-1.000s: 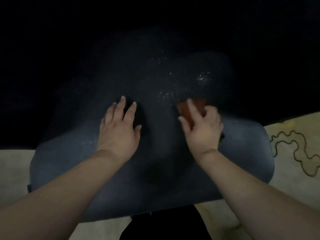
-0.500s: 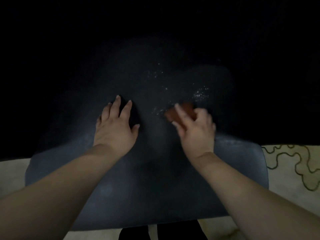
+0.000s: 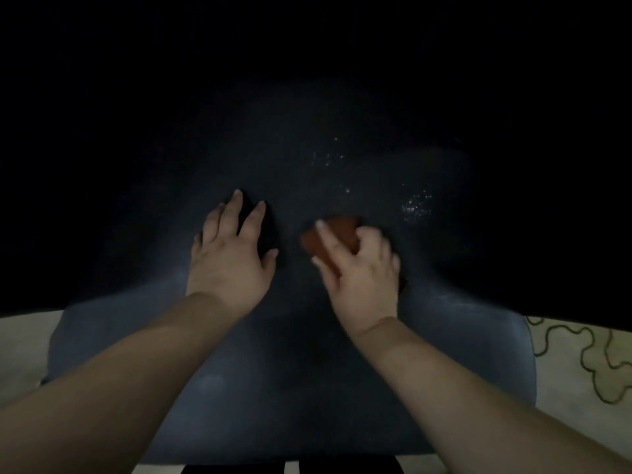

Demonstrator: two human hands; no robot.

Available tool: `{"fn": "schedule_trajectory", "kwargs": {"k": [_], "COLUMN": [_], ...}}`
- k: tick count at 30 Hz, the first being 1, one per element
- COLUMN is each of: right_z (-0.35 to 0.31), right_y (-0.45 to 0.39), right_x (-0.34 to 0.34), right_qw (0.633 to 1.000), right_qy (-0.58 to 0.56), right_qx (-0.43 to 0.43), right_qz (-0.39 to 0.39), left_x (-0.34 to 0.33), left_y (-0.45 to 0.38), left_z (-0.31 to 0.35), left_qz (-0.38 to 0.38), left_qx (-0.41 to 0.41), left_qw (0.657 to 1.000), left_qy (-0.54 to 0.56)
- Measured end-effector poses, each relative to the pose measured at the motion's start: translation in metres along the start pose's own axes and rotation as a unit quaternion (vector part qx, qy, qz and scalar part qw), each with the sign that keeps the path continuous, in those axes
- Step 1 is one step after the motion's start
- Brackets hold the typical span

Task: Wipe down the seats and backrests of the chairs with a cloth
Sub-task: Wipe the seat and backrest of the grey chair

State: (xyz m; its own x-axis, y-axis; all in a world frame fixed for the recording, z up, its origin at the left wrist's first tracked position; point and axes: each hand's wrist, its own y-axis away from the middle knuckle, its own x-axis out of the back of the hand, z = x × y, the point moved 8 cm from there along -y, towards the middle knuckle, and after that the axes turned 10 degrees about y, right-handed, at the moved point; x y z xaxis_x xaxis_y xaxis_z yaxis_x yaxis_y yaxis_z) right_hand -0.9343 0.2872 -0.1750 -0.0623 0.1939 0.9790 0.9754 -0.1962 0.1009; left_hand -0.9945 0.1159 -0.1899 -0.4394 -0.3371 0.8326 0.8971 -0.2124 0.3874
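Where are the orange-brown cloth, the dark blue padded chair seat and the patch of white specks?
orange-brown cloth (image 3: pixel 337 232): head view, on its bare upper part above the fingers.
dark blue padded chair seat (image 3: pixel 290 388): head view, on its near bare part.
patch of white specks (image 3: pixel 415 205): head view, on its middle.

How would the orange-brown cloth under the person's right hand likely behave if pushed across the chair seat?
The cloth probably is soft and floppy: it bunches under the right hand. It seems light, moved by fingers alone. On the dark seat, it would likely drag rather than slide, though the texture is too dim to confirm.
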Motion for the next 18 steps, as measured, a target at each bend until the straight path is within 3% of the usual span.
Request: {"fn": "schedule_trajectory", "kwargs": {"k": [2, 6, 7, 11, 15, 16, 18], "right_z": [-0.006, 0.033, 0.023, -0.014, 0.032, 0.026, -0.003], "right_y": [-0.006, -0.024, -0.023, -0.021, -0.036, -0.033, -0.021], "right_x": [-0.001, 0.002, 0.002, 0.0, 0.003, 0.004, 0.002], "right_qw": [0.998, 0.992, 0.993, 0.998, 0.991, 0.991, 0.999], "right_qy": [0.013, -0.027, -0.023, 0.013, -0.049, -0.048, -0.027], "right_qx": [0.066, -0.122, -0.115, 0.055, -0.126, -0.123, -0.028], "right_qz": [-0.014, 0.009, 0.012, -0.004, 0.013, 0.014, -0.011], "left_x": [0.001, 0.005, 0.006, 0.01, 0.017, 0.019, 0.02], "left_y": [-0.002, -0.009, -0.01, -0.017, -0.025, -0.026, -0.027], "left_z": [-0.001, 0.0, -0.001, -0.002, -0.003, -0.004, -0.006], "left_qz": [-0.004, -0.009, -0.013, -0.02, -0.016, -0.017, -0.024], "left_qx": [-0.007, -0.022, -0.023, -0.033, -0.037, -0.035, -0.031], "left_qw": [1.0, 1.0, 1.0, 0.999, 0.999, 0.999, 0.999], "left_qy": [0.001, -0.002, -0.005, -0.005, -0.008, -0.005, -0.001]}}
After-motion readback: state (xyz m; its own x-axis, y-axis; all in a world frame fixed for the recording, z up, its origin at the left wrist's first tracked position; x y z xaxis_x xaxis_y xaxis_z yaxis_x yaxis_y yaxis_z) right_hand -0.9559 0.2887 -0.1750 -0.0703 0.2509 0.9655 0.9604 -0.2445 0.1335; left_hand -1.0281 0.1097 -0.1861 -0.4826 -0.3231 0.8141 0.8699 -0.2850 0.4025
